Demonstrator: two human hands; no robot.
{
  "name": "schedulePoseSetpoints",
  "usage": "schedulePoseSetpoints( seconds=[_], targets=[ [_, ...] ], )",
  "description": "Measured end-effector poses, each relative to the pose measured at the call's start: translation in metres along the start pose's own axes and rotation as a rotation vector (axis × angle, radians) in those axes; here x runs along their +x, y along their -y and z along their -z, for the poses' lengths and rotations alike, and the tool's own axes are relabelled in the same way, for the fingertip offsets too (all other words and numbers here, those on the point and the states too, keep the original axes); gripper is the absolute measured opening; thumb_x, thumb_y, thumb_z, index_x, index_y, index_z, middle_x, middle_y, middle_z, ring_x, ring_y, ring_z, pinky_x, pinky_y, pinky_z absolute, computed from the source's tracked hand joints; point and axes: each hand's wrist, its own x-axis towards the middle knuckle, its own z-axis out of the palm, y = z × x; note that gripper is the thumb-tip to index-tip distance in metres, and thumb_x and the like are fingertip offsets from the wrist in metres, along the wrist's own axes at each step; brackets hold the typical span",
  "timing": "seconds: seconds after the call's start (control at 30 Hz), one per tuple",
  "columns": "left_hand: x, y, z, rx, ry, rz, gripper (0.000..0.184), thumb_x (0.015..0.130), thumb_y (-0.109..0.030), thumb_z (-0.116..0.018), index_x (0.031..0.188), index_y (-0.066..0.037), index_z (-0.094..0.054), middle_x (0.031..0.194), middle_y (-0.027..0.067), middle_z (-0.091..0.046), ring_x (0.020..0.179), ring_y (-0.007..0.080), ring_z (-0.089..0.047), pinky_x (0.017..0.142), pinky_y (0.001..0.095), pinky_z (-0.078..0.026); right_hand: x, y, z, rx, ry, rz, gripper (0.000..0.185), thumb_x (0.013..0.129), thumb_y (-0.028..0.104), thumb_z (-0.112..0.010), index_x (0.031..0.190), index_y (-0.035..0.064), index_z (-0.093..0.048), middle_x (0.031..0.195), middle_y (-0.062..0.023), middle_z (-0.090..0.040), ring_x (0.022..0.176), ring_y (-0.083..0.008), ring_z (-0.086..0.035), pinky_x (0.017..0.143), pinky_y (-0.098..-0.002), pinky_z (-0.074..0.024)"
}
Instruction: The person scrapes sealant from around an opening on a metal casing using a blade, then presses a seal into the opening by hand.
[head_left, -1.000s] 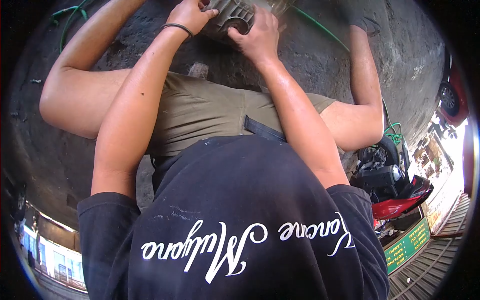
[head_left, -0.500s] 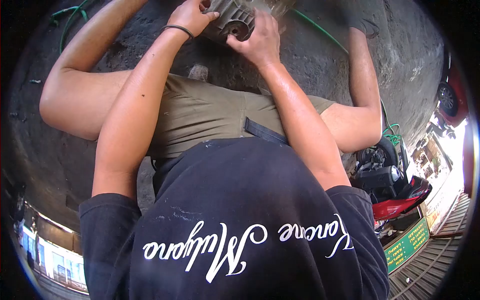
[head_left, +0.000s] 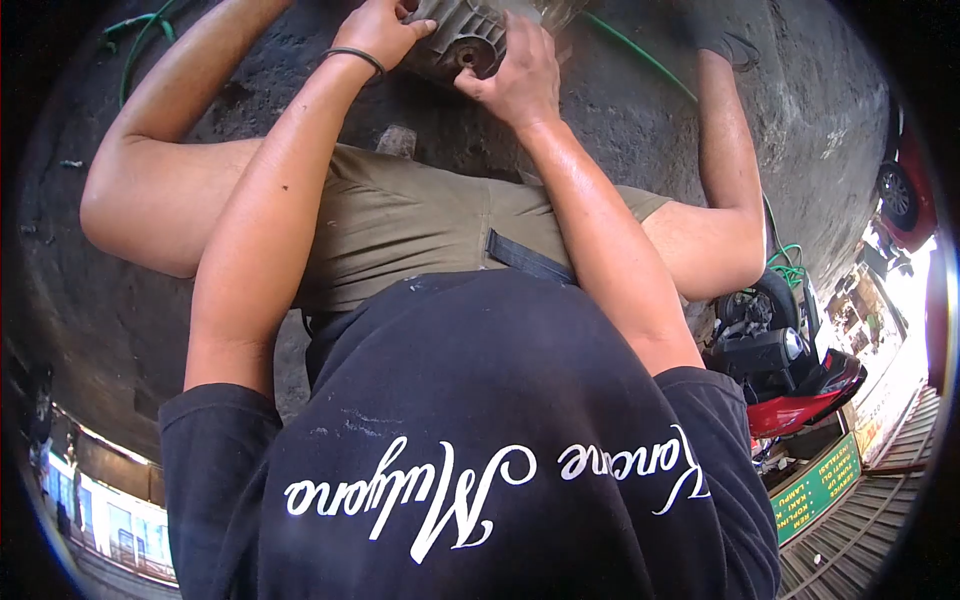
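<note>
Honestly, ribbed metal casing (head_left: 464,20) is gripped at far centre by left hand (head_left: 380,34) and right hand (head_left: 522,80), right thumb (head_left: 472,84) set by round recess (head_left: 470,57); what's done or left can't be told.

The person wears a black T-shirt (head_left: 440,350) with short, loose sleeves. White script lettering (head_left: 460,490) runs across its chest, upside down in this view; the word on the shirt's left side reads "Mulyana", and the other word is partly lost in a fold beside the shirt's right sleeve (head_left: 705,405). Faint pale smudges (head_left: 370,420) mark the black cloth between the lettering and the shirt's hem. Just beyond that hem are olive-khaki shorts (head_left: 410,215), creased, with a seam near the middle. A flat, dark strap (head_left: 530,260) lies over them, right of the shirt's midline. A thin, dark band (head_left: 358,54) circles the wrist of the left hand (head_left: 385,30).
</note>
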Motion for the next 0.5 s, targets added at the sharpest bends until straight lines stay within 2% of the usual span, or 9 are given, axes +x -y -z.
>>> schedulePoseSetpoints(
  seconds=[0.1,0.23,0.37,0.47,0.5],
  targets=[
    [0.001,-0.002,0.001,0.011,0.008,0.005,0.034,0.083,-0.019,-0.082,0.104,-0.001,-0.062,0.092,0.0187,-0.071,0.089,0.0332,-0.071,0.081,0.0422,-0.055,0.002,0.006,-0.001,0.054,-0.042,-0.050,0.085,0.063,0.040,-0.085,0.130,-0.0031,-0.055,0.126,-0.0215,-0.062,0.119,-0.0412,-0.057,0.104,-0.0488,-0.0474],
    [0.002,0.003,-0.002,-0.005,-0.004,0.000,0.034,0.083,-0.020,-0.082,0.104,-0.002,-0.062,0.093,0.0187,-0.071,0.090,0.0338,-0.070,0.081,0.0429,-0.055,0.003,0.011,0.005,0.009,0.057,-0.070,0.084,0.064,0.038,-0.083,0.131,-0.0041,-0.055,0.124,-0.0224,-0.062,0.119,-0.0414,-0.057,0.105,-0.0480,-0.0473],
    [0.002,-0.001,0.001,0.025,0.011,0.007,0.034,0.082,-0.020,-0.082,0.104,-0.002,-0.062,0.093,0.0187,-0.070,0.090,0.0337,-0.070,0.081,0.0427,-0.055,0.005,0.009,-0.002,0.040,-0.075,-0.055,0.083,0.061,0.040,-0.083,0.126,-0.0038,-0.058,0.121,-0.0222,-0.062,0.117,-0.0405,-0.058,0.103,-0.0495,-0.0471],
    [0.003,0.002,-0.001,0.029,0.005,0.026,0.034,0.083,-0.020,-0.082,0.104,-0.003,-0.061,0.093,0.0187,-0.070,0.091,0.0340,-0.070,0.082,0.0428,-0.055,0.004,0.011,-0.008,0.010,-0.011,-0.112,0.086,0.061,0.042,-0.083,0.129,-0.0042,-0.057,0.124,-0.0232,-0.061,0.119,-0.0411,-0.057,0.105,-0.0496,-0.0459],
    [0.003,0.002,0.000,0.032,0.004,0.024,0.034,0.083,-0.020,-0.082,0.104,-0.003,-0.061,0.093,0.0187,-0.070,0.091,0.0340,-0.070,0.082,0.0428,-0.055,0.002,0.013,-0.005,-0.039,-0.031,-0.064,0.087,0.062,0.043,-0.083,0.131,-0.0041,-0.057,0.126,-0.0228,-0.060,0.120,-0.0413,-0.056,0.106,-0.0496,-0.0453]
  ],
)
